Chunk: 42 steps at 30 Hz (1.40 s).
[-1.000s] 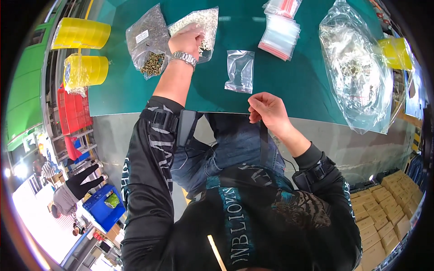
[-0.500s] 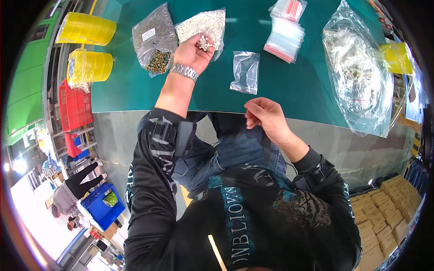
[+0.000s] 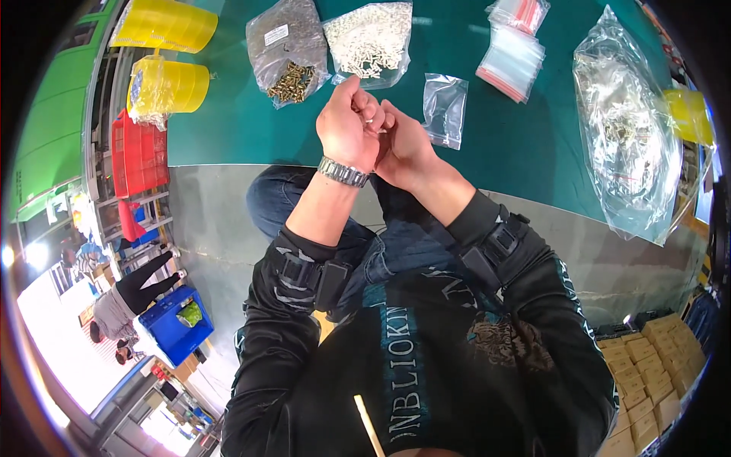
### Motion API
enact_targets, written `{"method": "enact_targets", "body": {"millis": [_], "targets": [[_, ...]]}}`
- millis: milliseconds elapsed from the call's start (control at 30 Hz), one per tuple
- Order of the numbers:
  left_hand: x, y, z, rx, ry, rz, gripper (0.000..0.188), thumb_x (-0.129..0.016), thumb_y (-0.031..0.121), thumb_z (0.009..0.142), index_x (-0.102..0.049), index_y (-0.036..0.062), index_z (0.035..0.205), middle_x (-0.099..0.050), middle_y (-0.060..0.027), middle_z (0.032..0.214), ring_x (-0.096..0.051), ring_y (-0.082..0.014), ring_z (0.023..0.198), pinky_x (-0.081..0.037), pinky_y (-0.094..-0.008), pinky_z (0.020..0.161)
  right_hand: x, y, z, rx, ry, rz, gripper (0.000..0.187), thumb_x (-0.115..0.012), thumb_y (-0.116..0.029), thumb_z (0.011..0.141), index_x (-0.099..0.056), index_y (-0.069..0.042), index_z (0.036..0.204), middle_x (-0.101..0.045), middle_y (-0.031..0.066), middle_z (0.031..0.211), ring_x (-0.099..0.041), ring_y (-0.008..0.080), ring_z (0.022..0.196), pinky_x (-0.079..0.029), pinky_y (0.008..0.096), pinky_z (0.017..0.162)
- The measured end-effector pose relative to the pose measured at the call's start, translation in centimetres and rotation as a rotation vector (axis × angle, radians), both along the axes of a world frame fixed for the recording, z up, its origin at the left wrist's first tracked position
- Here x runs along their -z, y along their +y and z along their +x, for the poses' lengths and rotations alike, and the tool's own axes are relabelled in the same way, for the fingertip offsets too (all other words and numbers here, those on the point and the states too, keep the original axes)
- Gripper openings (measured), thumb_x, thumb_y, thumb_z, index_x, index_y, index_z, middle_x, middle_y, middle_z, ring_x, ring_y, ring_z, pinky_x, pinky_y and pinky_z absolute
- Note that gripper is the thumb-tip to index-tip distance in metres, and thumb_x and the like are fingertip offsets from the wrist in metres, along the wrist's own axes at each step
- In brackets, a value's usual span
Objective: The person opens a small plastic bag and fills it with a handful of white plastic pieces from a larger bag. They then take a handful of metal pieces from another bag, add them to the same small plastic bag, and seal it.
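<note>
My left hand [image 3: 347,131], with a metal watch on its wrist, is closed with its fingers curled. Small white plastic plugs [image 3: 368,120] show between those fingers. Against it rests my right hand [image 3: 410,148], cupped, its fingertips mostly hidden behind the left hand. Just beyond the hands lies an open clear bag of white plugs [image 3: 371,42], some loose near its mouth. Left of that is a grey-looking plastic bag [image 3: 283,38] with brass-coloured screws [image 3: 292,82] at its opening. A flat clear zip bag [image 3: 445,110] lies right of my hands.
Red-edged zip bags [image 3: 512,61] are stacked farther right on the green table [image 3: 259,141]. A large clear bag [image 3: 628,129] of small items lies beside a yellow tape roll [image 3: 691,116]. More yellow rolls [image 3: 171,87] stand left. Cartons [image 3: 647,373] and a person [image 3: 133,305] are in the background.
My left hand has moved back from the bag of white plugs, and its fingers have curled over. My right hand has moved up and left to meet it.
</note>
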<state>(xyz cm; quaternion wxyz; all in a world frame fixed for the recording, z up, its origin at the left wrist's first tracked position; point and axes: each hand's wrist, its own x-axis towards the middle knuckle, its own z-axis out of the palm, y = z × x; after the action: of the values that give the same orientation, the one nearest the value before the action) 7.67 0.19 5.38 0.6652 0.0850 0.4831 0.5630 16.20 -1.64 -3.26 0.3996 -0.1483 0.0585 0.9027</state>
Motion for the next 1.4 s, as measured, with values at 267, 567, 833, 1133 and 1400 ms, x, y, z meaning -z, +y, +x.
{"method": "enact_targets", "body": {"millis": [267,567,833,1133,1400], "targets": [[1.1,1.0,-2.5,-0.168,-0.014,0.149,0.032,-0.051,0.014,0.090,-0.038,0.0104,0.061,-0.034,-0.0001,0.054,-0.030,-0.0129,0.046,-0.028,-0.0298,0.044,-1.7,0.9,-0.9,-0.013,-0.065,-0.056,0.031,-0.036,-0.028,0.103,-0.057,-0.007,0.092,-0.061,0.0007,0.091,-0.059,0.0131,0.089,-0.048,0.0298,0.086],[1.3,1.5,-4.2,-0.223,0.044,0.140,0.035,-0.053,0.013,0.088,-0.036,0.0109,0.058,-0.031,0.0002,0.052,-0.029,-0.0139,0.045,-0.029,-0.0312,0.045,-0.4,2.4,-2.6,-0.094,0.047,-0.025,0.034,-0.036,-0.029,0.103,-0.059,-0.005,0.100,-0.063,0.0035,0.099,-0.060,0.0168,0.094,-0.046,0.0318,0.091],[1.7,1.7,-5.4,-0.350,0.117,0.099,0.037,-0.053,0.014,0.087,-0.035,0.0114,0.056,-0.031,-0.0002,0.051,-0.029,-0.0148,0.045,-0.030,-0.0325,0.046,0.3,3.9,-3.8,-0.244,0.049,-0.008,0.035,-0.035,-0.029,0.103,-0.059,-0.004,0.100,-0.064,0.0039,0.097,-0.060,0.0177,0.093,-0.046,0.0330,0.091],[0.9,1.9,-7.2,-0.225,0.081,0.083,0.038,-0.049,0.021,0.090,-0.032,0.0127,0.057,-0.028,0.0009,0.048,-0.026,-0.0131,0.043,-0.024,-0.0298,0.044,-0.2,4.4,-4.4,-0.270,0.076,-0.024,0.037,-0.033,-0.030,0.103,-0.056,-0.001,0.110,-0.062,0.0073,0.105,-0.060,0.0202,0.099,-0.046,0.0327,0.093],[2.5,0.5,-11.9,-0.329,0.121,0.023,0.039,-0.048,0.024,0.091,-0.030,0.0146,0.058,-0.024,0.0024,0.048,-0.022,-0.0125,0.042,-0.021,-0.0300,0.042,-0.9,4.6,-4.1,-0.278,0.054,-0.012,0.043,-0.035,-0.029,0.102,-0.045,0.004,0.127,-0.054,0.0170,0.124,-0.053,0.0292,0.118,-0.040,0.0405,0.105]]}}
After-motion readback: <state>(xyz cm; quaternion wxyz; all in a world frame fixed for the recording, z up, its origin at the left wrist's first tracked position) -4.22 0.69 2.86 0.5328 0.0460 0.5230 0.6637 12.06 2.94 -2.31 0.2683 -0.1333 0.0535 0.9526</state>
